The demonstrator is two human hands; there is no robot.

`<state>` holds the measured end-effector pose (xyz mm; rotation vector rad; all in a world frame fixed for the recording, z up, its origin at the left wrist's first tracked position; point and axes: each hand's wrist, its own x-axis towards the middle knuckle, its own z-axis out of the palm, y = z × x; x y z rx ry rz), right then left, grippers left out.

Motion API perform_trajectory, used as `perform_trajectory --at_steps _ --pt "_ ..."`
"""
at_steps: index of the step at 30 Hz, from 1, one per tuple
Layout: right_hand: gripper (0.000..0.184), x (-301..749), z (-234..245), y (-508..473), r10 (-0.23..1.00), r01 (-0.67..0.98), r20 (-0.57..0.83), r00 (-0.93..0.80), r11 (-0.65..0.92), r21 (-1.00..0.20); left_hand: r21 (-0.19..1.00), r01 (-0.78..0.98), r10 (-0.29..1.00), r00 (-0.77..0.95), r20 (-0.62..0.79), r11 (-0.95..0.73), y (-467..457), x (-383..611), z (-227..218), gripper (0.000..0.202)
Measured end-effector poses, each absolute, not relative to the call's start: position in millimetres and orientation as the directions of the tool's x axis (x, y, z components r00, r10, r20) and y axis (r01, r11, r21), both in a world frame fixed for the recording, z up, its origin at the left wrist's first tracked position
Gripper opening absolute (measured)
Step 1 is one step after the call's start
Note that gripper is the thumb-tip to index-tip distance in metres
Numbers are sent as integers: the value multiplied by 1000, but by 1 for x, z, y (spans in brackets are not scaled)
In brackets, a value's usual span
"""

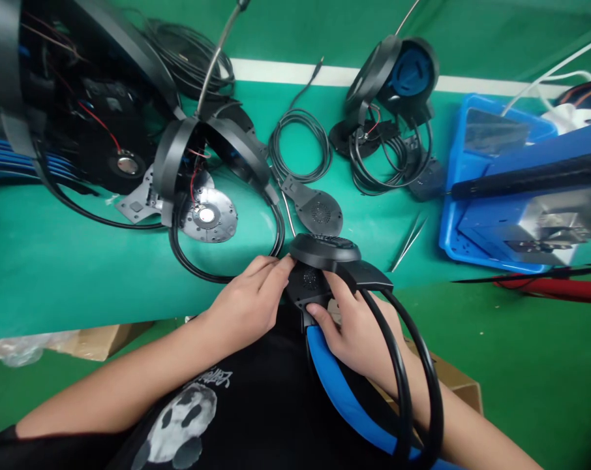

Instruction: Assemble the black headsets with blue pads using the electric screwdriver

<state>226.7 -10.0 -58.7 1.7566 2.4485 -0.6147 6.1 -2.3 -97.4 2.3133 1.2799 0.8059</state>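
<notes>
My left hand [249,297] and my right hand [357,326] both grip a black headset [325,261] at the near edge of the green table [55,261]. Fingers of both hands press on its round black ear cup and the small speaker plate under it. The headset's two black band tubes and blue padded strap [344,385] curve down over my right wrist toward my lap. Both hands are closed on the ear cup.
A loose black ear-cup cover [315,209] lies just beyond the hands. Tweezers [409,243] rest to the right. Partly built headsets [202,176] with bare speakers and a coiled cable [298,143] lie further back. A blue tray [501,189] stands at right.
</notes>
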Motion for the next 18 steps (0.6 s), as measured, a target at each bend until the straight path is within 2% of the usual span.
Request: perform_trajectory --at_steps 7,13,18 --pt "55 223 -55 -6 871 911 -275 -407 365 -193 386 678 779 566 269 -626 -10 2 -100 40" --pt "50 224 -59 -4 859 906 -291 -421 387 -171 288 701 752 647 130 -653 -11 4 -87 43" --pt "46 223 -59 -3 853 907 -309 -421 386 -171 183 705 727 677 116 -685 -12 8 -82 41"
